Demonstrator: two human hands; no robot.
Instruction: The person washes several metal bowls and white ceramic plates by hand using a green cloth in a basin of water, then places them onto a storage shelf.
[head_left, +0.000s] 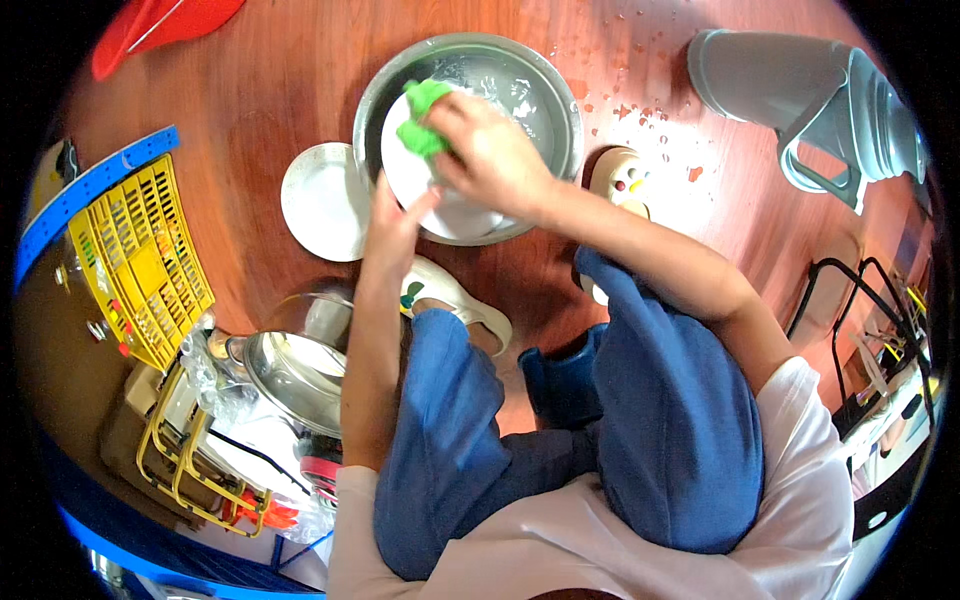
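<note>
Over a metal basin (564, 97) on the floor, a white plate (405, 176) is tilted towards me. My left hand (391, 229) grips the plate's near left edge, thumb on top. A bright green cloth (420, 139) is bunched under the fingers of my right hand (484, 146) and touches the plate's face. Water glints inside the basin, and part of something white shows low in it, beneath the plate. Another white plate (326, 202) lies on the floor, its right side against or close to the basin's left wall.
Right of the basin, water drops dot the wood-look floor (637, 75); a grey plastic jug (780, 82) lies further right. At left are a yellow plastic basket (142, 262) and a metal pot with a lid (292, 375). My clog-shod feet flank the near floor, by a blue stool (562, 379).
</note>
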